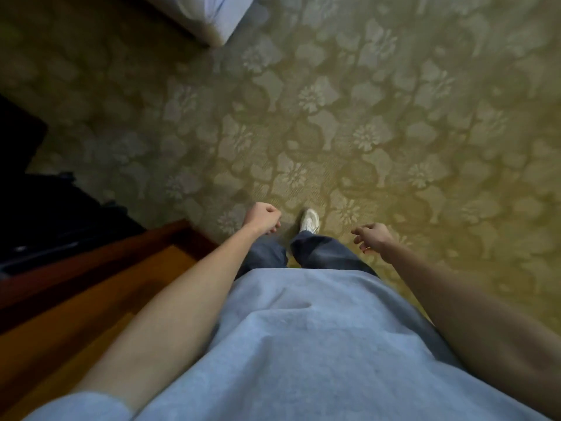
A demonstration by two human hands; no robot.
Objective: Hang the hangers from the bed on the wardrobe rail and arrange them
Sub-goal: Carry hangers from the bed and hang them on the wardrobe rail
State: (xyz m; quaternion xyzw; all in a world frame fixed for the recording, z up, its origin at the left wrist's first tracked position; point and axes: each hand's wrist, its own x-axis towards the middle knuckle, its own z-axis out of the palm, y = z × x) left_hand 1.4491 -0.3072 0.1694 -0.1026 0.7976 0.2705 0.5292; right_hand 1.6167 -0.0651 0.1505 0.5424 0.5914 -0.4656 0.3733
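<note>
- Left hand [262,218], an empty fist, beside a reddish-brown wooden furniture edge [100,265].
- Right hand [372,238] loosely curled, empty, above open gold floral carpet [394,117]; white bed corner [218,22] well ahead.

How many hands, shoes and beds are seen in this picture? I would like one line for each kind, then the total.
Hands: 2, the left hand and the right hand
Shoes: 1, a white shoe
Beds: 1, only a corner of the bed
Total: 4
</note>
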